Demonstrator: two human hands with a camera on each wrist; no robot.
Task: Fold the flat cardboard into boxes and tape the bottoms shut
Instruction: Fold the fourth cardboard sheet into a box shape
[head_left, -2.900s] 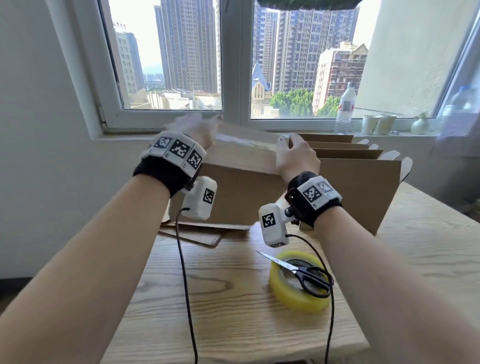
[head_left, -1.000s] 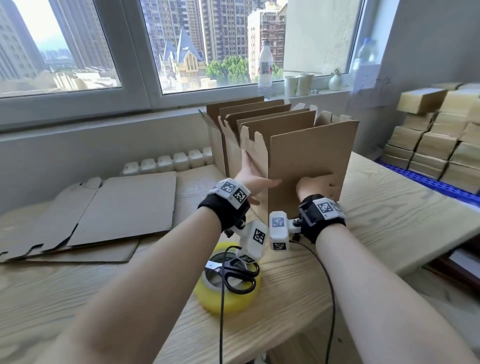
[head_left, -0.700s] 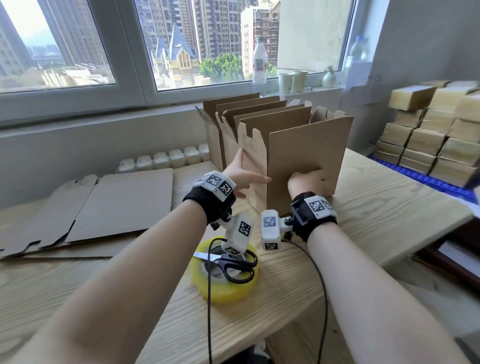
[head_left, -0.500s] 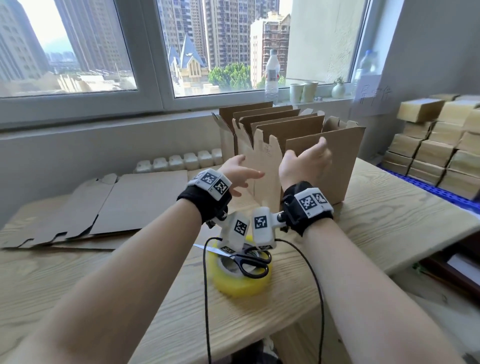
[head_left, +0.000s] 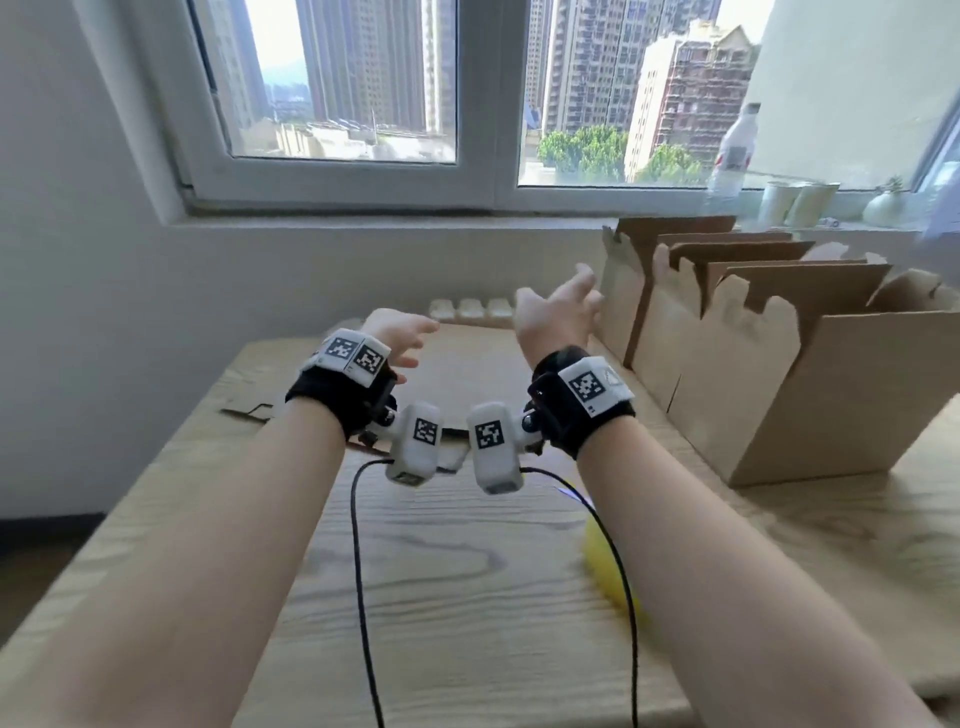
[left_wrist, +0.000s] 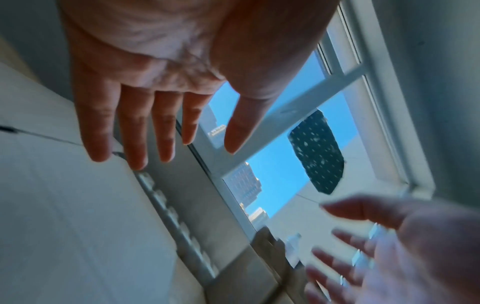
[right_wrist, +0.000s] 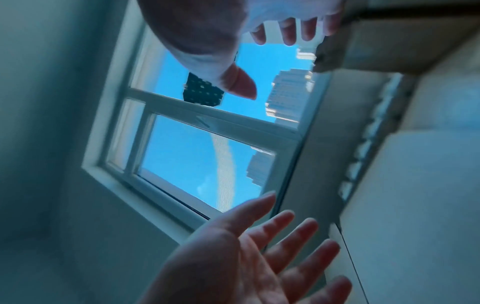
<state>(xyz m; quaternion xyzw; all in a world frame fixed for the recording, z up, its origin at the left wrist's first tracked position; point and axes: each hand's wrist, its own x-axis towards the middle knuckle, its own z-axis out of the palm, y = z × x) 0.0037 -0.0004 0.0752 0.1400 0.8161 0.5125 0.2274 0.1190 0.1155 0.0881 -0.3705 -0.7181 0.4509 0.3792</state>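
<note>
Both my hands hang in the air over the far part of the wooden table (head_left: 457, 597), holding nothing. My left hand (head_left: 402, 338) has its fingers (left_wrist: 135, 131) straight, palm down above the flat cardboard (head_left: 462, 364). My right hand (head_left: 558, 312) is higher, fingers spread, just left of the row of folded boxes (head_left: 779, 395) that stand upright with open tops. In the right wrist view the flat cardboard (right_wrist: 415, 205) lies pale under both palms. The yellow tape roll (head_left: 608, 566) is mostly hidden behind my right forearm.
A water bottle (head_left: 732, 150), two cups (head_left: 795, 202) and a small vase (head_left: 883, 208) stand on the window sill. A row of small white blocks (head_left: 467, 309) lines the wall behind the table. Black cables (head_left: 363, 597) hang from both wrists. The table's left edge is close.
Both hands have let go of the upright box and swung left and up, now empty above the flat cardboard. The view has turned left, so the boxes sit at the right.
</note>
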